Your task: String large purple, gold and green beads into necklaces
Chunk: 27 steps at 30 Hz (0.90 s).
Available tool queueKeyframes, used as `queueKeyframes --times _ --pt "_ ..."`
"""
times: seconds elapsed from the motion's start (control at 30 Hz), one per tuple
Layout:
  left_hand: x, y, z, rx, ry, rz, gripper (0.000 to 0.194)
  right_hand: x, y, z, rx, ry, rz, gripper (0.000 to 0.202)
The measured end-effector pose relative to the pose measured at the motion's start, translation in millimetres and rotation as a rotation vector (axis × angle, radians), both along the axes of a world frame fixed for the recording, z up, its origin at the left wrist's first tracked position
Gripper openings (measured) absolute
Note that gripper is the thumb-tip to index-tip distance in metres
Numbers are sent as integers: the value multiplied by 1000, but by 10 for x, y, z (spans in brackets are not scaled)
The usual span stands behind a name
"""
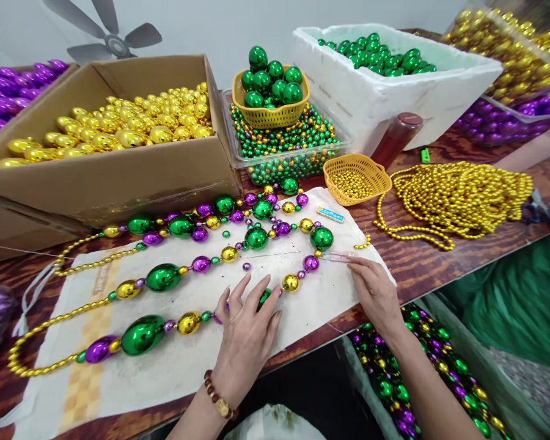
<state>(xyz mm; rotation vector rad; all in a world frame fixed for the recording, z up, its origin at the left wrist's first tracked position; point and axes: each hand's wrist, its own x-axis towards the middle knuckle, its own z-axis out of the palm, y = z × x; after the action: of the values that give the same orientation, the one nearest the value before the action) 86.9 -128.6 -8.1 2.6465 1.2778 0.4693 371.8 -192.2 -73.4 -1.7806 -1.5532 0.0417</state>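
My left hand (247, 330) lies over the near side of a bead necklace (143, 335), its fingers spread and touching the strand. A green bead (264, 297) shows between those fingers. The necklace has large green, purple and gold beads, with a loop of small gold beads at its left end. My right hand (374, 293) pinches a slim, pinkish, see-through tool with a thin pointed tip (338, 257); its exact kind is unclear. That tip reaches the strand by a green bead (321, 238). Beneath everything lies a white cloth (174, 391).
Behind stand a cardboard box (165, 177) of gold beads, a clear tub (293, 156) of mixed beads and a foam box (348, 104) of green ones. A yellow basket (371, 177), gold bead strands (462, 195) and scissors (538, 211) lie right. Another person's arm (531, 146) reaches in.
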Motion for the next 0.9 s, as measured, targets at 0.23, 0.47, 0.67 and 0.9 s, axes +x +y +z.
queueKeyframes --times 0.23,0.47,0.67,0.9 --pt "119 86 3 -43 82 -2 27 2 25 9 6 20 8 24" --pt "371 174 136 -42 140 -71 31 -4 19 23 5 36 -4 24" --pt "530 245 142 -29 224 -55 33 10 21 -4 15 41 -4 25" --pt "518 292 78 -14 330 -32 29 22 49 7 20 39 -2 24"
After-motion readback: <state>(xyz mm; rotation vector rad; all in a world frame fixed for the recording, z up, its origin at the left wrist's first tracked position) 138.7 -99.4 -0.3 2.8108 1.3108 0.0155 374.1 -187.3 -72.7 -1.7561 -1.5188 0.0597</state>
